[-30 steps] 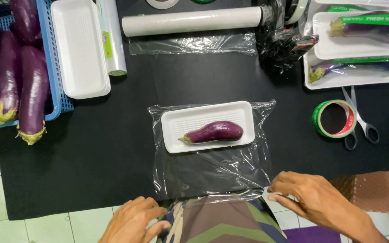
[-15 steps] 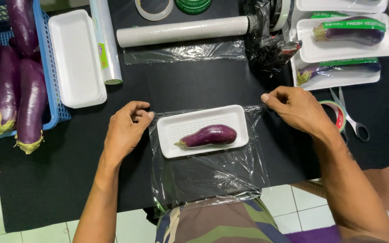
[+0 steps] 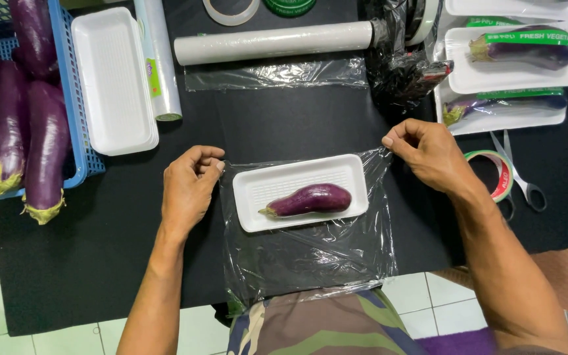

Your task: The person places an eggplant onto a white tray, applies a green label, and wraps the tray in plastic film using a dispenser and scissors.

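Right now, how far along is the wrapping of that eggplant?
Done: the eggplant lies on its tray, on a sheet of film. In hand: the left hand and right hand pinch the film's far corners. Left: the film is not yet over the eggplant; no tape on it.

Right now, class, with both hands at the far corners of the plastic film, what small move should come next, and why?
Probably lift the far edge and fold it toward the body over the eggplant. The left hand and right hand each pinch a far corner of the film, which lies flat under the uncovered tray.
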